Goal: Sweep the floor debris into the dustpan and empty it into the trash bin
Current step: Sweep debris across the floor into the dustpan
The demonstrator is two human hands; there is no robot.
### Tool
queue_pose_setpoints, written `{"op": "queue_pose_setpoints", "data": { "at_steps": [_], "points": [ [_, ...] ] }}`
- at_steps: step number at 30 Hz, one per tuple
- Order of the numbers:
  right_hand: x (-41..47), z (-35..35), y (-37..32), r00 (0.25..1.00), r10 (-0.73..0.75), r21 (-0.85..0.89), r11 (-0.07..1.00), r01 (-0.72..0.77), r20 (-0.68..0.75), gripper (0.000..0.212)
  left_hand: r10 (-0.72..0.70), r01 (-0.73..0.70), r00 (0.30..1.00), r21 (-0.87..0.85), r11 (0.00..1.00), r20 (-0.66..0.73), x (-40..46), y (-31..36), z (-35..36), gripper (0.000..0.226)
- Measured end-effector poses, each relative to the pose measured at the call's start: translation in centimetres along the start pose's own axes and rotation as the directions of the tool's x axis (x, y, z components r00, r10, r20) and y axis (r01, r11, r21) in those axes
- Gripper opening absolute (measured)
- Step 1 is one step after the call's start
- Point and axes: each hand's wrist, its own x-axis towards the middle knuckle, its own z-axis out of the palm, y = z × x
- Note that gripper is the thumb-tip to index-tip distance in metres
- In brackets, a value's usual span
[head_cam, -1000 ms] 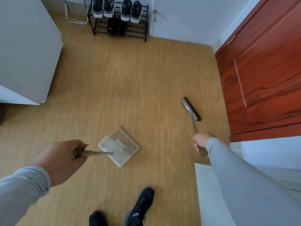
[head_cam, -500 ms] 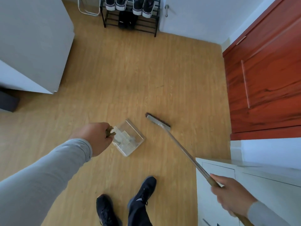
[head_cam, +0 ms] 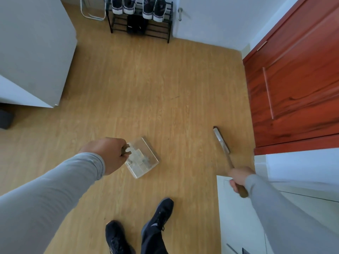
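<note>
The left hand (head_cam: 108,154) grips the handle of a clear plastic dustpan (head_cam: 142,158) low over the floor (head_cam: 146,88). To the right of the dustpan, the right hand (head_cam: 238,177) has its fingers clamped on the broom (head_cam: 222,142), whose narrow dark head is on the floor.

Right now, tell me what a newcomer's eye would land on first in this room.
First, the clear plastic dustpan on the wood-look floor at centre, its handle gripped by the left hand. Next, the metal-handled broom held by the right hand, its head down near the glossy red wooden cabinet on the right. At the far wall stands a black shoe rack.
</note>
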Motion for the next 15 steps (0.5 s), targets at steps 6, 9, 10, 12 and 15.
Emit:
{"op": "queue_pose_setpoints", "data": {
  "at_steps": [6, 9, 10, 12, 15],
  "points": [
    [-2.3, 9.4, -0.7, 0.986, -0.064, -0.215, 0.972, 0.097, 0.156, 0.021, -0.026, 0.026, 1.0, -0.028, 0.999, -0.009, -0.1, -0.6, 0.3, 0.021],
    [-4.4, 11.1, 1.8, 0.979, -0.105, -0.17, 0.976, 0.135, 0.174, 0.069, -0.014, 0.013, 1.0, -0.026, 1.0, -0.02, 0.0, -0.3, 0.4, 0.021],
    [-5.3, 11.4, 2.3, 0.972, -0.127, -0.157, 0.975, 0.16, 0.199, 0.071, -0.007, 0.007, 1.0, -0.028, 1.0, -0.02, 0.1, -0.2, 0.4, 0.02],
    [-7.0, 11.7, 2.9, 0.955, -0.149, -0.142, 0.972, 0.19, 0.256, 0.071, 0.002, -0.002, 1.0, -0.035, 0.999, -0.016, 0.2, -0.2, 0.3, 0.02],
    [-9.5, 10.5, 3.6, 0.916, -0.15, -0.112, 0.972, 0.204, 0.372, 0.061, 0.005, -0.006, 1.0, -0.038, 0.999, -0.023, 0.2, -0.5, 0.3, 0.02]
  ]
}}
